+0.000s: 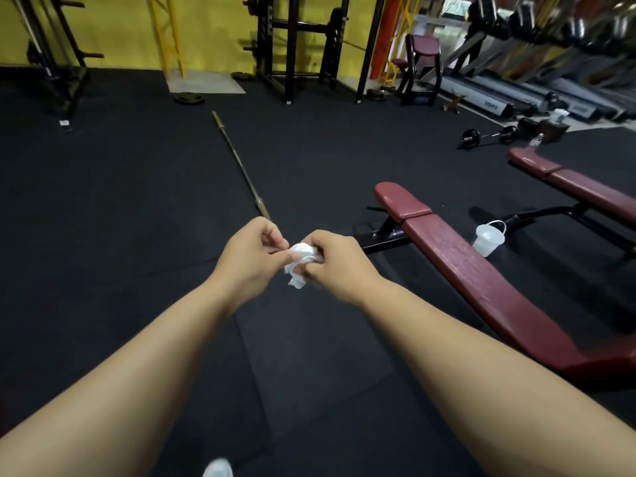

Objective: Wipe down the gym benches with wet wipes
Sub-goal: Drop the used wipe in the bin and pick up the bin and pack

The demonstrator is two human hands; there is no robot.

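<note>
A crumpled white wet wipe (300, 263) is pinched between both hands in the middle of the view, above the black floor. My left hand (251, 256) grips its left side and my right hand (335, 263) grips its right side. To the right lies a dark red padded bench (461, 263), running from the far centre toward the near right edge. A second dark red bench (578, 187) stands farther right. Both hands are apart from the benches, to the left of the nearer one.
A small translucent white bucket (488, 239) sits on the floor between the benches. A long barbell bar (241, 166) lies on the black mat ahead. A loaded short bar (488, 136), a black rack (296, 46) and treadmills (516, 91) stand at the back.
</note>
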